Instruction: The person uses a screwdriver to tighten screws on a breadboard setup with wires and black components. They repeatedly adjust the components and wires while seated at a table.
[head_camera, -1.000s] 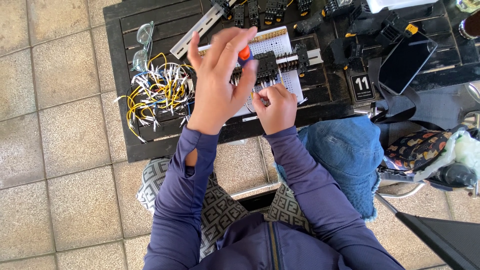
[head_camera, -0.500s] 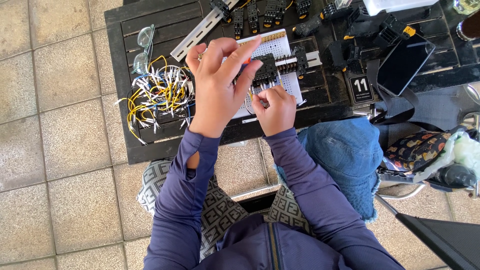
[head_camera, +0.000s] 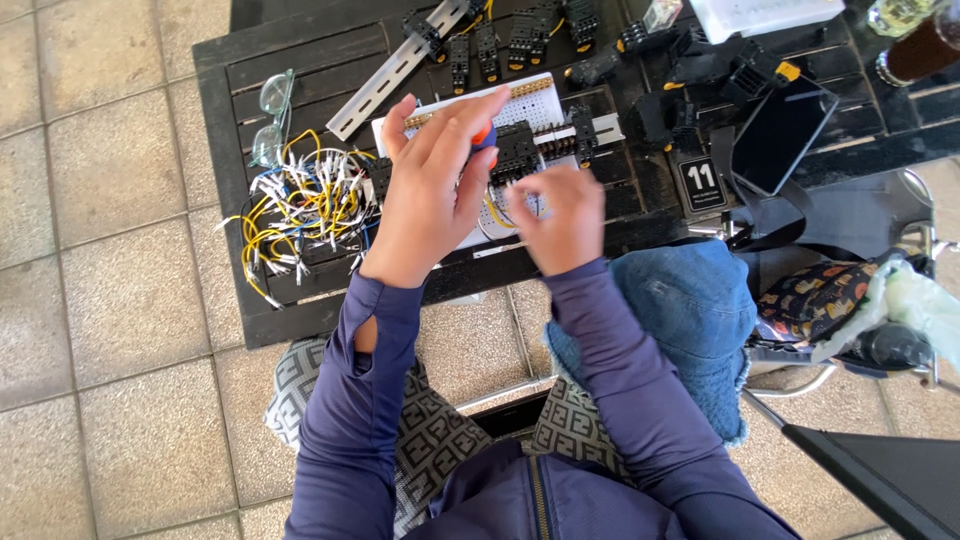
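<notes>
A screwdriver with an orange handle (head_camera: 484, 133) is gripped in the left hand (head_camera: 432, 195), whose fingers are curled around it so that only the handle's top shows between them; the tool is held upright over a white perforated panel (head_camera: 540, 105). Just to the right, the right hand (head_camera: 562, 218) is held with its fingers bent down onto the panel's near edge, beside a yellow wire (head_camera: 497, 212); whether anything is pinched there cannot be told, since the fingertips are blurred. Black relay sockets (head_camera: 517, 150) are seen mounted on the panel between the two hands and just beyond them. To the left of the left hand, a tangle of yellow, white and blue wires (head_camera: 300, 205) is spread on the dark slatted table (head_camera: 225, 170), and clear safety glasses (head_camera: 272, 120) lie beyond that bundle. Farther off, a bare metal rail (head_camera: 385, 78) is laid at a slant, with more black sockets (head_camera: 520, 30) past it. Well to the right of the right hand, a dark phone (head_camera: 780, 135) rests tilted by a small numbered sign (head_camera: 702, 184).
</notes>
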